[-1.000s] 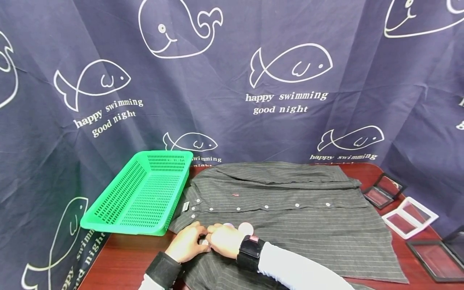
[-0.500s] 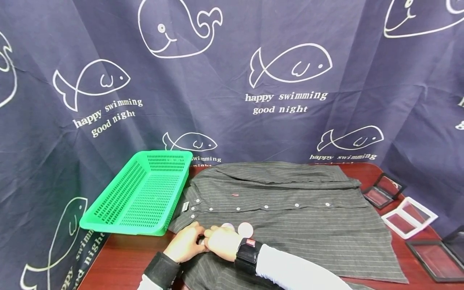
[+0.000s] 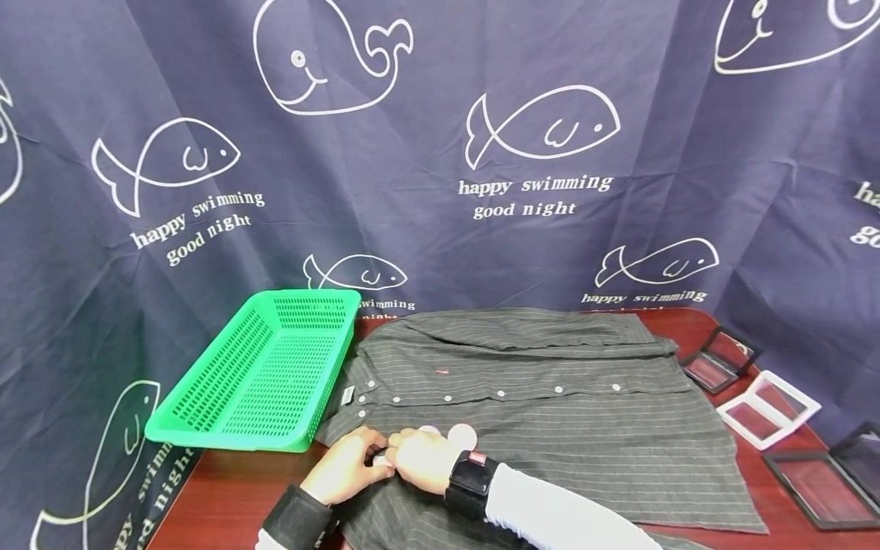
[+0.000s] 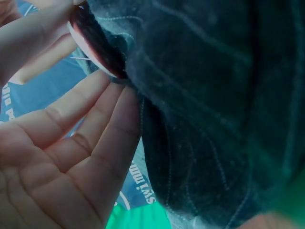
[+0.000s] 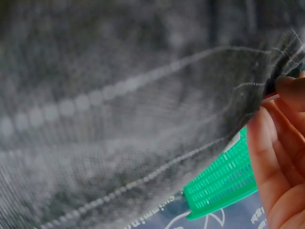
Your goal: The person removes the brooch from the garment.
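A dark grey striped button-up shirt [image 3: 564, 435] lies spread on the table. At its near left part, both hands meet around a small round badge [image 4: 90, 47], seen nearly edge-on in the left wrist view with a thin wire [image 4: 81, 58] beside it. My left hand [image 3: 344, 467] pinches the badge between thumb and fingers against the shirt cloth. The fingers of my right hand [image 3: 426, 461] grip the badge from the other side and cover part of it. Two more round badges, one pale pink [image 3: 463, 437] and one partly hidden [image 3: 429, 430], rest on the shirt just beyond the right hand.
A green plastic basket [image 3: 230, 441] stands at the left, close to the shirt collar. Along the right edge of the red-brown table [image 3: 234, 489] lie opened frames: a small black one [image 3: 708, 372], a white one [image 3: 763, 412] and a larger black one [image 3: 821, 493]. A printed curtain [image 3: 412, 191] hangs behind.
Both hands stay together at the badge with only small finger shifts. The whole head view has moved slightly; the shirt, basket and frames keep their places.
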### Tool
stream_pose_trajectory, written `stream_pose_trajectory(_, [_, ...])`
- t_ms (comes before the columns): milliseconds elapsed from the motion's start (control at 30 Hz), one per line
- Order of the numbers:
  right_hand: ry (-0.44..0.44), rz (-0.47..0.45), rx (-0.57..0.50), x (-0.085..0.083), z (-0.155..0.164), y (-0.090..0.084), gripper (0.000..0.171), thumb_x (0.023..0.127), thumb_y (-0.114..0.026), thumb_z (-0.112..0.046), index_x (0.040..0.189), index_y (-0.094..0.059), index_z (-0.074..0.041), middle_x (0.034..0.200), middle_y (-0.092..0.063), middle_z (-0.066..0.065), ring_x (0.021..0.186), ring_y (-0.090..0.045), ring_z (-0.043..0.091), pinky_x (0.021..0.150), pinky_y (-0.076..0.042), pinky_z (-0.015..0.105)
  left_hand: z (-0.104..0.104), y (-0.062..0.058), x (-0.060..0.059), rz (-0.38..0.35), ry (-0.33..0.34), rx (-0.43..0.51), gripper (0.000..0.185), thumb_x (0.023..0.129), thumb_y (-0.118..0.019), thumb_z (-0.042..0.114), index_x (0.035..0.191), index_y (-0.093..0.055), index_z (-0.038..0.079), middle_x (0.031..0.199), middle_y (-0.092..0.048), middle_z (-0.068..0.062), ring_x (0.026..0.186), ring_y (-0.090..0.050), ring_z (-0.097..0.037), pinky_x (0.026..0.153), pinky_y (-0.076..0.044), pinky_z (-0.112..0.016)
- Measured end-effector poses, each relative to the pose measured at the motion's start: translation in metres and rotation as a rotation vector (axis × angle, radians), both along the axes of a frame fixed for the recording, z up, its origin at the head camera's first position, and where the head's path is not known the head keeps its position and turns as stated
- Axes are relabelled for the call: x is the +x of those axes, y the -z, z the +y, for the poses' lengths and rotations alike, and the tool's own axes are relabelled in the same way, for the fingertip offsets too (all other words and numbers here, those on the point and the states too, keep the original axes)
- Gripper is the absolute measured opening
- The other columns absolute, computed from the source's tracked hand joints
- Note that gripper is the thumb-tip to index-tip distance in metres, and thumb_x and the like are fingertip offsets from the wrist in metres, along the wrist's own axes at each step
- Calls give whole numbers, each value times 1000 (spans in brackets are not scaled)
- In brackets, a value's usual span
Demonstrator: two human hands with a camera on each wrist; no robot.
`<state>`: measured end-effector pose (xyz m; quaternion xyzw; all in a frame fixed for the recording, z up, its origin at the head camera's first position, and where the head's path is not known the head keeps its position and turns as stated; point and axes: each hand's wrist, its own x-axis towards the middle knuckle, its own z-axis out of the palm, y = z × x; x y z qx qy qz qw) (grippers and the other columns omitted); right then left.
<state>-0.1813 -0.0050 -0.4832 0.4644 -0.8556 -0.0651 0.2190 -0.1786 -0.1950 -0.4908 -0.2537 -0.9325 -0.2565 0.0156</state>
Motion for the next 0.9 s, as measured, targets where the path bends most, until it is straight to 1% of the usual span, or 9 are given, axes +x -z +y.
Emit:
stream_pose_trajectory(133, [-19, -51, -43, -2, 2, -1, 8, 80, -73, -27, 80, -67, -22, 79, -61, -11, 71, -60, 6, 61, -47, 17, -1, -3, 1, 10, -8, 6, 31, 77, -81, 32, 95, -66, 13, 89, -60, 5, 79, -56, -7, 69, -47, -26])
stream_pose_trajectory(233, [-39, -108, -88, -4, 4, -2, 10, 80, -74, -24, 78, -65, -20, 78, -61, -9, 70, -60, 6, 61, -47, 18, -3, -6, 3, 25, -21, 20, 32, 77, -82, 32, 96, -67, 11, 90, -62, 3, 80, -56, -8, 70, -48, -26])
stream_pose_trajectory(367, [-75, -174, -133, -7, 5, -4, 14, 80, -75, -20, 76, -62, -17, 76, -59, -7, 66, -58, 7, 60, -45, 19, -6, -7, 6, 53, -42, 26, 35, 74, -84, 31, 96, -67, 9, 90, -63, 2, 81, -57, -10, 71, -49, -27])
stream_pose_trajectory(500, [-105, -235, -176, -10, 7, -6, 17, 79, -75, -16, 73, -59, -16, 73, -58, -7, 63, -54, 6, 58, -42, 18, -9, -8, 7, 77, -56, 10, 33, 71, -85, 27, 94, -68, 10, 89, -62, 3, 80, -58, -10, 71, -49, -26])
stream_pose_trajectory(667, [-99, -300, -229, -11, 7, -7, 17, 78, -74, -12, 70, -59, -15, 72, -58, -6, 61, -51, 6, 55, -39, 17, -11, -7, 7, 102, -57, -12, 27, 69, -85, 18, 86, -65, 14, 82, -58, 6, 76, -56, -9, 67, -47, -25])
stream_pose_trajectory(900, [-49, -365, -280, -11, 6, -8, 11, 78, -74, -12, 74, -64, -15, 73, -60, -6, 62, -54, 5, 56, -40, 16, -11, -3, 5, 183, -64, -22, 24, 69, -84, 11, 79, -63, 18, 77, -57, 9, 71, -54, -3, 63, -46, -22])
